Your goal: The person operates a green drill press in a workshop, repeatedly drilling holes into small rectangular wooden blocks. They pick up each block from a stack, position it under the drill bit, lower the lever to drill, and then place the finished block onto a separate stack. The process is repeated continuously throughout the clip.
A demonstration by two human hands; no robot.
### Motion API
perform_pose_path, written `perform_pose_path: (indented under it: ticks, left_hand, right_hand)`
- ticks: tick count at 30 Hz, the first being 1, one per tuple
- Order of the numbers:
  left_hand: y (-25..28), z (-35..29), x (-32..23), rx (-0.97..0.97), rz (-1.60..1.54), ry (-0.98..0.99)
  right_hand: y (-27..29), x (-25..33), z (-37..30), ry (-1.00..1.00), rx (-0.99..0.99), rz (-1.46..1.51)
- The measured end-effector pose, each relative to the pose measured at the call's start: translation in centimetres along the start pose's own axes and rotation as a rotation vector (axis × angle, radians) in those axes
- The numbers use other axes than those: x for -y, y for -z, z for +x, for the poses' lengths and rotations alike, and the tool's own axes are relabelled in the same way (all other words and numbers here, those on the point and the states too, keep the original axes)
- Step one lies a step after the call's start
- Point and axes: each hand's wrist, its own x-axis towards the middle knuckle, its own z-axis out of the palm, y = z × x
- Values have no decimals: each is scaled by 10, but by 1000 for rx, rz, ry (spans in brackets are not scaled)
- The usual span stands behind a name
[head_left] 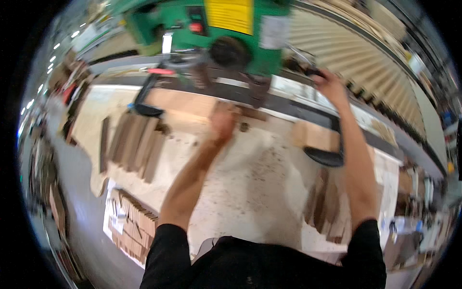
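My left hand [224, 123] is at the fence below the green drill press [269, 29], its fingers closed on a short dark wooden strip [252, 113]. Motion smears the fingertips, and they partly cover the strip. Left of this hand a longer pale wooden board [180, 103] lies along the fence. My right hand [331, 87] reaches up at the right of the machine, closed round the black knob of a lever [314, 72]. Two chuck-like spindle parts hang over the fence, one of them [258, 89] just above the strip.
Several dark wooden strips [132, 144] lie on the worktable's left, more strips [327, 204] at its right. Black clamps [147, 110] hold pale blocks [315, 136] at both ends of the fence. Wood chips dot the tabletop [250, 192]. Stacked wood pieces [132, 224] sit lower left.
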Motion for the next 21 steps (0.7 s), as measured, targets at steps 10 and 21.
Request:
perform_pose_path:
  ticks: [10, 21]
  left_hand:
    - [3, 23, -38, 116, 53, -44]
    - [7, 25, -37, 15, -73, -12]
  right_hand:
    - [32, -96, 22, 96, -62, -13]
    - [-125, -118, 106, 748, -375, -314]
